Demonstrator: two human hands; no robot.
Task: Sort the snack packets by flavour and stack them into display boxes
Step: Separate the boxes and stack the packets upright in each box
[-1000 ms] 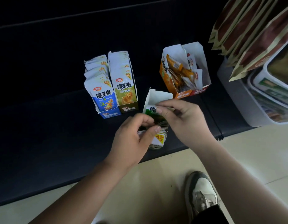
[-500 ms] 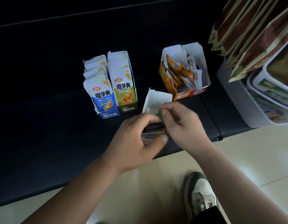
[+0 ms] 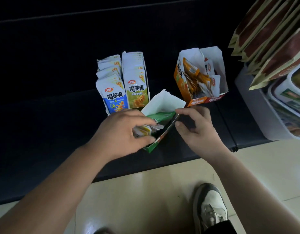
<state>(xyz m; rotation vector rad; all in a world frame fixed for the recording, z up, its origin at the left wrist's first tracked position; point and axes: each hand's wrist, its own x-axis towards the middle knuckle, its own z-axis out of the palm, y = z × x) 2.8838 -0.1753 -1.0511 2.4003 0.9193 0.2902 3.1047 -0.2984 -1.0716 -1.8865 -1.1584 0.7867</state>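
A green display box (image 3: 162,105) lies tilted on the dark bench, its white flap up. My left hand (image 3: 122,132) grips a bundle of snack packets (image 3: 145,130) at the box's near end. A green packet (image 3: 160,116) sticks up inside the box; my right hand (image 3: 194,127) pinches its top corner with thumb and forefinger. Behind stand a blue-packet box (image 3: 112,92) and an olive-packet box (image 3: 137,81), both full and upright. An orange box (image 3: 184,81) and a red box (image 3: 216,78) at the back right hold loosely piled packets.
The dark bench (image 3: 44,107) runs left to right, its front edge near me. A grey bin (image 3: 257,107) with packaged goods sits at the right, with brown pouches (image 3: 272,36) hanging above it. My shoe (image 3: 210,210) stands on the pale tiled floor.
My hands have parted from over the green box. The left hand moved left and down with the packet bundle; the right hand shifted right, now pinching the green packet's corner. The box interior shows.
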